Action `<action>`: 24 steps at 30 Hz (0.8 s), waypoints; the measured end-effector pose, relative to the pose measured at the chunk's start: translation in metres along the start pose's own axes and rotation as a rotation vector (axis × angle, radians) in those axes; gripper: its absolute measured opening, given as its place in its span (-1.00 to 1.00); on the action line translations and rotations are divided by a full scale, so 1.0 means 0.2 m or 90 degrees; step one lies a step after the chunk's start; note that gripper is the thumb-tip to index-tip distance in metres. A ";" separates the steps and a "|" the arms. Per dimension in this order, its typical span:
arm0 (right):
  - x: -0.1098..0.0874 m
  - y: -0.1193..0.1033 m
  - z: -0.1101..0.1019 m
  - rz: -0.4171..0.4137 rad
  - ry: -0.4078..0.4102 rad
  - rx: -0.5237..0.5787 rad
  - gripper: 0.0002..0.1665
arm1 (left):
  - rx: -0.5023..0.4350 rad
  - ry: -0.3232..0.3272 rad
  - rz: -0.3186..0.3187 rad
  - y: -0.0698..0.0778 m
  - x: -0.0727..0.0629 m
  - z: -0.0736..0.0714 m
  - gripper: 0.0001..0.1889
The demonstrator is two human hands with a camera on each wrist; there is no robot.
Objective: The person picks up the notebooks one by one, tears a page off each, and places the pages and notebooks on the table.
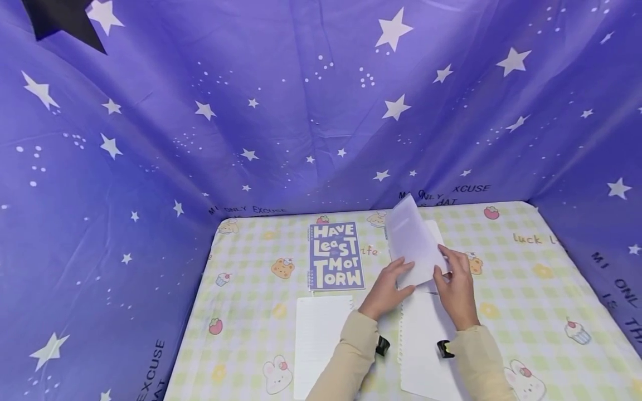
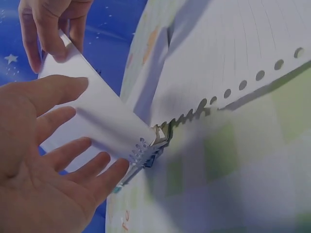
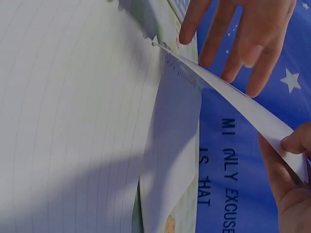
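A whitish sheet (image 1: 413, 242) with punched holes along one edge stands raised and tilted at the back of the table. My right hand (image 1: 457, 284) pinches its free edge between thumb and fingers, as the right wrist view also shows. My left hand (image 2: 53, 150) is spread beside the sheet, fingers fairly straight; whether they touch it I cannot tell. Along the holed edge, small binder rings (image 2: 163, 133) show in the left wrist view. Beneath the raised sheet lies more white paper (image 3: 175, 121). Nearer to me lies loose lined paper (image 1: 426, 340) with a holed left edge.
Left of the hands lies another holed lined sheet (image 1: 321, 340). Behind it is a blue-purple notebook cover (image 1: 337, 256) with large white lettering. A checked tablecloth (image 1: 251, 334) covers the table, and a purple star-printed curtain (image 1: 301, 111) hangs around its back and sides.
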State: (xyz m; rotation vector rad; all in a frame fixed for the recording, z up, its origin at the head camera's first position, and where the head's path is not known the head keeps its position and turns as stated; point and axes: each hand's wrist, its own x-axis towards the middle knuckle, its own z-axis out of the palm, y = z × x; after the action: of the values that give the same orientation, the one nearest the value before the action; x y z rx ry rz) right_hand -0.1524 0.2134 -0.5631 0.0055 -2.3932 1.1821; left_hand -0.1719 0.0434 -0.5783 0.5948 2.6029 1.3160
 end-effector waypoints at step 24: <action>0.01 0.16 -0.05 0.132 -0.018 -0.078 -0.38 | 0.130 -0.047 -0.034 0.03 0.01 0.07 -0.43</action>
State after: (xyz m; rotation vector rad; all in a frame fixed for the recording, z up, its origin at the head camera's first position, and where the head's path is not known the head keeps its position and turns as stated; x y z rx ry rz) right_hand -0.1569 0.2424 -0.5806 -0.2731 -2.5346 1.1286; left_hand -0.1679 0.0584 -0.5825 0.5869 2.6916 1.0006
